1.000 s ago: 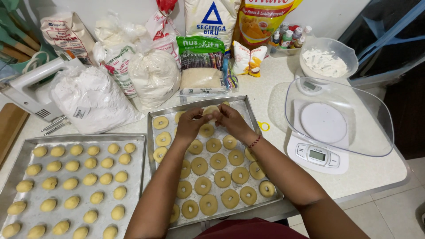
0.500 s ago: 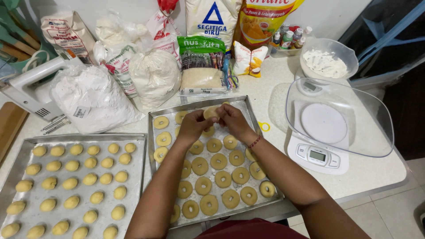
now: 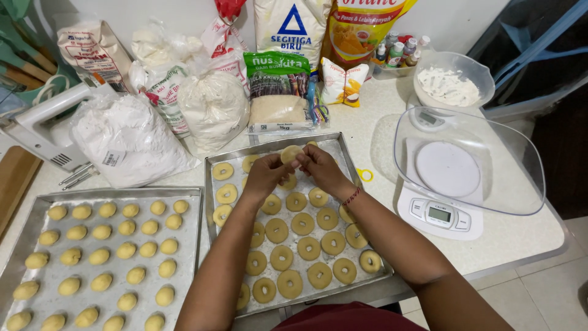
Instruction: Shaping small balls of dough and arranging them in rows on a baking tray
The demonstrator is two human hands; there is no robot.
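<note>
Green sugar pack (image 3: 277,92) centre-back; scale screen (image 3: 440,214) right

Both hands meet above the far end of the middle baking tray (image 3: 340,158). The left hand (image 3: 264,178) and right hand (image 3: 321,168) pinch a flattened dough disc (image 3: 290,154) between their fingertips, apparently lifted clear of the tray. Ring-shaped dough pieces (image 3: 309,248) fill that tray. Left of it lies a second tray (image 3: 116,194) of dough balls (image 3: 136,251); right of it stands a kitchen scale (image 3: 442,211).
</note>
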